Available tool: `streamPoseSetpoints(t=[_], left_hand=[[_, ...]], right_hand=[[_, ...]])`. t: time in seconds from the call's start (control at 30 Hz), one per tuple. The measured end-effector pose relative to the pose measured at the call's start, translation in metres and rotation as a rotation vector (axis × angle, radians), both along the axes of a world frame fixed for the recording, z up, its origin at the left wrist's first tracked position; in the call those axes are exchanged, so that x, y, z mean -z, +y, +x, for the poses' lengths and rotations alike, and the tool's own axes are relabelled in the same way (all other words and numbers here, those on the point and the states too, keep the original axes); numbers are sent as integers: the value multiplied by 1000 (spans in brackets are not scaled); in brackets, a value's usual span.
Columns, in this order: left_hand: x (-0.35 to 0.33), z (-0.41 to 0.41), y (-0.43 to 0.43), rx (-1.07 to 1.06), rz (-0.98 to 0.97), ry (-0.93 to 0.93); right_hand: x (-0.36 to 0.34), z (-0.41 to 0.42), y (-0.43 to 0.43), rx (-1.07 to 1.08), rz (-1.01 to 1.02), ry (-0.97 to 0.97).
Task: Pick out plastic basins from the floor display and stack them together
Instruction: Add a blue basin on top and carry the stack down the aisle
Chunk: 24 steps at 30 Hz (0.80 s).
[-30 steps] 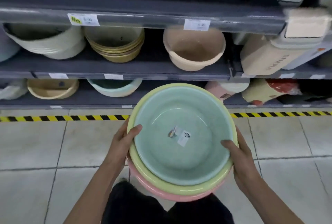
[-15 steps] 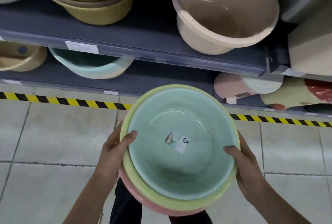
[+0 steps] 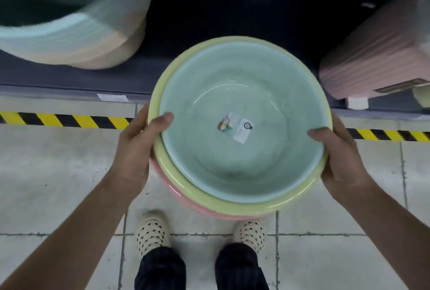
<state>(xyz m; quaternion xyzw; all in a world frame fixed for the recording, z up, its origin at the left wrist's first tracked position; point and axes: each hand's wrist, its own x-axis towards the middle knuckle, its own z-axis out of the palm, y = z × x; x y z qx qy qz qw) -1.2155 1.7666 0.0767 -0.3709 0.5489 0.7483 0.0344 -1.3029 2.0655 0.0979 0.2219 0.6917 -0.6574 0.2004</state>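
I hold a nested stack of three plastic basins in front of me. The mint green basin (image 3: pixel 242 157) sits on top, with a small sticker label on its floor. A yellow-green basin (image 3: pixel 186 185) lies under it and a pink basin (image 3: pixel 183 199) is at the bottom. My left hand (image 3: pixel 137 147) grips the stack's left rim, thumb hooked inside. My right hand (image 3: pixel 342 157) grips the right rim the same way. The stack hovers over the floor, at the edge of the bottom shelf.
The low dark shelf (image 3: pixel 69 80) carries a stack of mint and cream basins (image 3: pixel 76 33) at left and a pink ribbed container (image 3: pixel 377 61) at right. Yellow-black tape (image 3: pixel 69 121) runs along the tiled floor. My two feet in dotted shoes (image 3: pixel 153 231) stand below the stack.
My view has tilted down and closer to the bottom shelf; the upper shelves have left the frame and my feet have come into view. Both hands keep the same grip on the stack.
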Motion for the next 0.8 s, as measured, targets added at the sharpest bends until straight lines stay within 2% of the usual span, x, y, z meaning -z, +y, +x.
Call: streamPoseSetpoints(t=[0.4, 0.8], left_hand=[[54, -120, 1, -40, -52, 50], [92, -224, -18, -160, -60, -3]], right_hand=[[81, -111, -1, -86, 7, 111], [102, -219, -29, 103, 83, 90]])
